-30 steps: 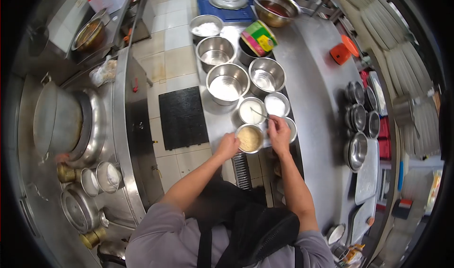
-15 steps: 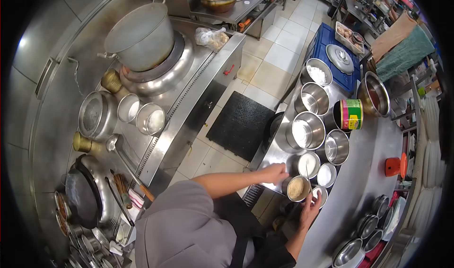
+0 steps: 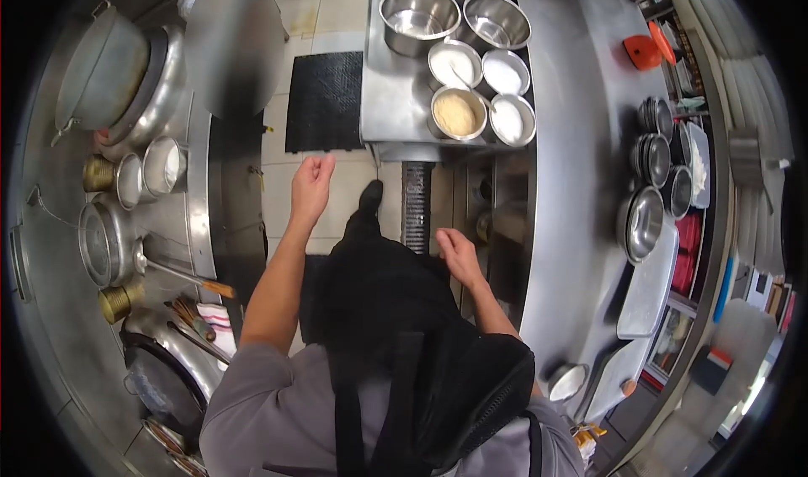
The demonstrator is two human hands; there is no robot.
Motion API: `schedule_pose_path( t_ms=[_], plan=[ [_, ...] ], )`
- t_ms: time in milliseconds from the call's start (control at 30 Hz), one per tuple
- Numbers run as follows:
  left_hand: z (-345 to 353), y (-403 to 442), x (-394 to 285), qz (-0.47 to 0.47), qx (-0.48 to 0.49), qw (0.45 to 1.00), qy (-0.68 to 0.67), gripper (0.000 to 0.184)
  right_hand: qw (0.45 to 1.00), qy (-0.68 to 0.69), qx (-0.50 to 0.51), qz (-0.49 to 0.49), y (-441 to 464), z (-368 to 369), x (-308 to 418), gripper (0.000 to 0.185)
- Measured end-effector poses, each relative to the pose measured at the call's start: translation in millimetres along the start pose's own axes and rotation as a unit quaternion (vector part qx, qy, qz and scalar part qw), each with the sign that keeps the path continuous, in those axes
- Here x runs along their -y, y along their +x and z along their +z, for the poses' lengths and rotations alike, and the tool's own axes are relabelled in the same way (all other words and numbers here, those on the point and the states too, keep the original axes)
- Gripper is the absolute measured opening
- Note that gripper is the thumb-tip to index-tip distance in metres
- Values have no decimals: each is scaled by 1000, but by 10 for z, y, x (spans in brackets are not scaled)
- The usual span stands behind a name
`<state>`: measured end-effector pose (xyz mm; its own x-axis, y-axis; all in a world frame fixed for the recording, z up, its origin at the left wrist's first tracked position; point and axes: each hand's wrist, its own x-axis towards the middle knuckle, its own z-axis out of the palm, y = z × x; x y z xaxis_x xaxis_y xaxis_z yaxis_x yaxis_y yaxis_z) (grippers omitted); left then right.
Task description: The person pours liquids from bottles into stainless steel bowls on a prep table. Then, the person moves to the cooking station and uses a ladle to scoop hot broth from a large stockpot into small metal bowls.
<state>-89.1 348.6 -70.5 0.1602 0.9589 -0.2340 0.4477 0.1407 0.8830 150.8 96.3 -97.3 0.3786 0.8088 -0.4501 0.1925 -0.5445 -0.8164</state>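
Observation:
My left hand (image 3: 313, 186) hangs over the floor tiles, fingers curled closed, with nothing seen in it. Lower and to the right, my right hand (image 3: 459, 256) is loosely closed and empty, near the floor grate (image 3: 417, 207). Both hands are apart from the steel table (image 3: 387, 98). At the table's near end stand a bowl of yellowish powder (image 3: 455, 115), a bowl of white contents with a spoon (image 3: 453, 63), and two more white-filled bowls (image 3: 506, 73) (image 3: 510, 120). Empty steel pots (image 3: 418, 18) (image 3: 497, 21) stand behind them.
On the left counter are a large pot (image 3: 105, 77), small bowls (image 3: 162, 164) and a ladle (image 3: 181, 275). A blurred round grey shape (image 3: 236, 43) covers the upper left. A black mat (image 3: 324, 102) lies on the floor. On the right are stacked bowls (image 3: 644, 223) and trays.
Both hands have left the bowl of yellowish powder and moved back towards my body. The view has turned back to the right, and the blurred grey shape has appeared at the upper left.

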Motion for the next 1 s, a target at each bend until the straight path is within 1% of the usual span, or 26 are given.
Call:
schedule_pose_path(
  t_ms=[33, 67, 100, 167, 200, 267, 333, 367, 400, 467, 500, 533, 567, 600, 633, 667, 700, 733, 767, 800, 833, 867, 900, 933, 967, 1000],
  plan=[
    [52, -198, 158, -24, -5, 999, 21, 38, 1000, 5, 12, -4, -88, 48, -136, 34],
    [164, -392, 348, -36, 13, 999, 3, 37, 1000, 10, 23, -6, -167, 78, -296, 36],
    [314, -587, 552, -48, 31, 998, -14, 37, 999, 10, 27, 22, -216, 93, -474, 37],
    [524, -1013, 645, -94, 80, 992, -24, 37, 996, 12, 32, 86, -384, 107, -814, 39],
    [654, -1165, 815, -96, 116, 988, -27, 39, 993, 45, 14, 111, -483, 97, -924, 40],
    [928, -1387, 1189, -82, 159, 984, 26, 30, 982, 70, 2, 177, -610, 70, -1242, 38],
    [1135, -1566, 1473, -79, 195, 976, 49, 18, 958, 131, -18, 256, -699, 104, -1770, 38],
    [1230, -1612, 1599, -77, 212, 973, 59, 16, 942, 161, -29, 293, -715, 120, -2053, 39],
    [1290, -1610, 1726, -92, 227, 966, 87, 17, 930, 183, -52, 314, -719, 134, -2291, 38],
    [1358, -1469, 1992, -112, 253, 950, 142, 27, 904, 227, -103, 348, -637, 173, -2768, 35],
    [1347, -1365, 2063, -116, 253, 951, 135, 36, 886, 243, -140, 368, -550, 207, -3085, 41],
    [1310, -1248, 2371, -85, 258, 958, 94, 39, 868, 249, -178, 390, -497, 219, -3431, 44],
    [1254, -1145, 2510, -102, 249, 956, 116, 40, 850, 254, -212, 409, -406, 226, -3782, 47],
    [1185, -1008, 2622, -114, 238, 954, 140, 42, 828, 275, -255, 417, -297, 253, -4029, 50],
    [1088, -922, 2835, -105, 232, 952, 167, 44, 804, 294, -300, 421, -184, 279, -4250, 52],
    [965, -804, 3009, -90, 222, 951, 194, 46, 774, 328, -351, 412, -36, 289, -4454, 53],
    [848, -723, 3282, -85, 214, 949, 214, 45, 742, 360, -402, 398, 112, 297, -4637, 54],
    [733, -710, 3453, -65, 210, 944, 246, 45, 727, 355, -445, 385, 231, 349, -4823, 59],
    [612, -705, 3583, -43, 202, 938, 279, 45, 738, 305, -465, 381, 274, 378, -5022, 65],
    [499, -705, 3739, -86, 220, 934, 268, 46, 825, -57, -329, 456, 266, 388, -5231, 70],
    [396, -744, 3811, -62, 224, 926, 297, 45, 770, -390, -153, 482, 273, 398, -5393, 75],
    [316, -788, 3936, -53, 219, 923, 311, 43, 728, -483, -110, 474, 261, 402, -5546, 81],
    [273, -822, 3975, -68, 227, 931, 278, 40, 731, -505, -87, 450, 230, 460, -5800, 66],
    [241, -862, 4012, -67, 231, 927, 289, 36, 777, -423, -193, 424, 269, 522, -5892, 63],
    [237, -908, 3965, -78, 238, 925, 285, 33, 806, -333, -292, 394, 270, 563, -5979, 60],
    [245, -962, 3933, -77, 234, 923, 295, 31, 818, -236, -383, 359, 250, 588, -6048, 58]
  ],
)
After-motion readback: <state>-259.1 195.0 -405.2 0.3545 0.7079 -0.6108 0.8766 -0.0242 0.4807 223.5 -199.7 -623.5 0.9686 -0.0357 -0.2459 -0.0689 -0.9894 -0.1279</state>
